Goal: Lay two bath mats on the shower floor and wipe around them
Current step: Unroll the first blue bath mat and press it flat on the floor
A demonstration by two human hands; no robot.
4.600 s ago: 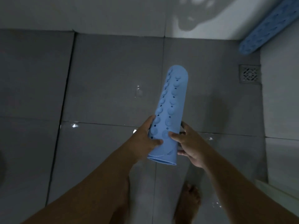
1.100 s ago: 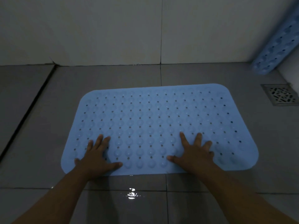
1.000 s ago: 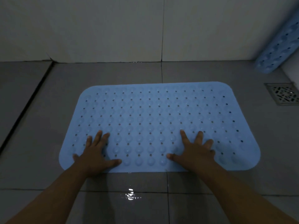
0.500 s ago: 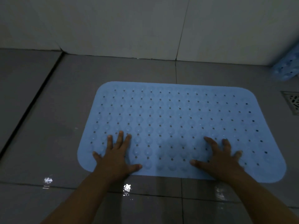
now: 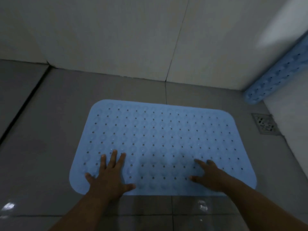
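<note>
A blue bath mat [image 5: 163, 140] lay flat on the grey floor, left of the drain [image 5: 265, 124]. The left hand [image 5: 108, 177] and right hand [image 5: 210, 177] pressed its near edge, fingers spread. It looked soft, floppy, best gripped at an edge.

two bare forearms enter from the bottom edge, one on each side. no sleeve, watch, band or glove shows on either; both arms are uncovered as far as the frame reaches. the left hand [image 5: 108, 179] is bare, with five fingers visible, short nails and no ring. the right hand [image 5: 210, 178] is bare too, and no ring shows on it; its fingers are blurred, so nail detail cannot be made out. dim light leaves finer marks on both arms hard to tell.
</note>
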